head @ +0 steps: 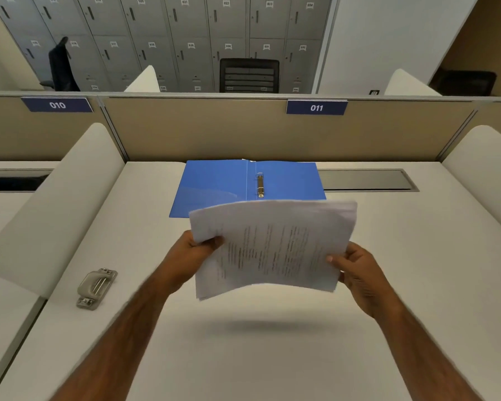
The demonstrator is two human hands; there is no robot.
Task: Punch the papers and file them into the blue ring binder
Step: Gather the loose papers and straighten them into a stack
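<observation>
Left hand and right hand each grip a side edge of the printed paper stack, thumbs on top, holding it above the white desk. Well to the left, a metal hole punch lies on the desk. Beyond the stack, the blue ring binder lies open and flat.

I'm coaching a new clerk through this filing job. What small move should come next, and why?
Probably lower the papers toward the hole punch: left hand and right hand hold them above the desk, and the blue binder lies open beyond.
</observation>
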